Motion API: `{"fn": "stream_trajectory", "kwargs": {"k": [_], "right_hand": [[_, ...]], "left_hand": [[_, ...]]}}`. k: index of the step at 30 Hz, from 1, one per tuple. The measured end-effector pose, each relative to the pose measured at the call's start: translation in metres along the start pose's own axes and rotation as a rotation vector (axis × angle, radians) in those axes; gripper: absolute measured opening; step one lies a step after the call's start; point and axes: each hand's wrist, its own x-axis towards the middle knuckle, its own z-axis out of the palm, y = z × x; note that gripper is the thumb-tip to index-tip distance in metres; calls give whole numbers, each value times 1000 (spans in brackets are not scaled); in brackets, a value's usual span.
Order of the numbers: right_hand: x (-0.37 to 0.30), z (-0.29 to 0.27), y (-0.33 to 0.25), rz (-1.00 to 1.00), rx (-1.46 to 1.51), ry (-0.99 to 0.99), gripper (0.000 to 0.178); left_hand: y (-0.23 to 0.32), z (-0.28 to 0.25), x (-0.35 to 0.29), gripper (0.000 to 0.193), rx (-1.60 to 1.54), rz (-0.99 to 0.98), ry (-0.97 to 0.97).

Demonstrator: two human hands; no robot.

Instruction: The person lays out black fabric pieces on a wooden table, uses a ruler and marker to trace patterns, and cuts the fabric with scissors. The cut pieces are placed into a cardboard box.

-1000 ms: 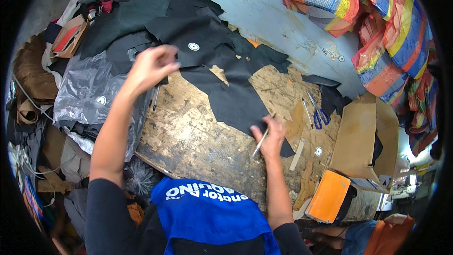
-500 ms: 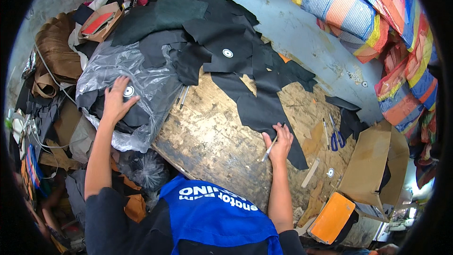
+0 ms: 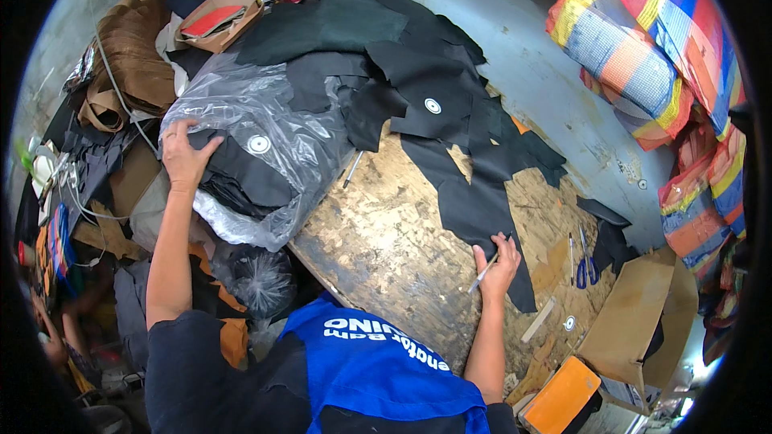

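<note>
My left hand (image 3: 185, 157) lies at the left side of a clear plastic bag (image 3: 310, 141), thumb and fingers spread. Inside the bag are dark sheet pieces (image 3: 261, 173), with a white ring-shaped disc (image 3: 258, 144) on them, right of that hand. My right hand (image 3: 502, 267) has a slim pale pen (image 3: 481, 278) between thumb and fingers. It rests at the lower part of a long black leather-like piece (image 3: 470, 209). More black sheets, one bearing another white disc (image 3: 433, 106), are piled behind on the worn wooden table (image 3: 370, 233).
Blue-handled scissors (image 3: 589, 269) and another pen (image 3: 572, 261) lie to the right, by an open cardboard box (image 3: 627, 305). An orange box (image 3: 560, 395) sits at the near right. Striped woven sacks (image 3: 643, 48) hang at upper right. Brown folded material (image 3: 133, 48) is stacked at far left.
The whole view has shifted, so the scene sits further right. My left hand has slid left on the bag, away from the disc. My right hand keeps the pen at the black piece.
</note>
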Motion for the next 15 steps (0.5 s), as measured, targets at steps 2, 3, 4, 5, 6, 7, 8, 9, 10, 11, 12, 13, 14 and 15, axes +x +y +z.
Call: {"fn": "stream_trajectory", "kwargs": {"k": [2, 3, 4, 5, 6, 7, 8, 9, 10, 11, 12, 13, 14, 15], "right_hand": [[0, 0, -1, 5, -6, -5, 41], [0, 0, -1, 8, -10, -6, 41], [0, 0, -1, 14, -14, -8, 41], [-1, 0, -2, 32, -16, -15, 41], [-1, 0, -2, 25, -11, -10, 41], [-1, 0, -2, 20, -15, -10, 41], [-2, 0, -2, 17, -17, -9, 41], [-2, 0, -1, 11, -13, -1, 41], [-2, 0, -1, 8, -15, -1, 42], [-2, 0, 0, 17, -22, -7, 42], [-2, 0, 0, 17, -26, -6, 42], [-2, 0, 1, 14, -28, -6, 42], [-1, 0, 1, 7, -32, -3, 41], [-1, 0, 1, -3, -28, 2, 41]], "left_hand": [[-25, -3, -2, 57, -1, -130, -144], [-36, -4, -3, 61, -78, -181, -245], [-45, -4, -3, 64, -170, -224, -343], [-53, -5, -3, 65, -194, -196, -364], [-59, -6, -5, 66, -234, -164, -382], [-62, -6, -6, 66, -231, -193, -429], [-64, -6, -7, 57, -245, -164, -400], [-65, -7, -8, 52, -274, -123, -390], [-65, -8, -9, 47, -270, -130, -391], [-64, -10, -9, 43, -303, -95, -363], [-62, -13, -11, 32, -298, -66, -276], [-60, -17, -10, 30, -255, -134, -270], [-55, -22, -9, 29, -262, -146, -232], [-51, -29, -7, 27, -251, -216, -209]]}}
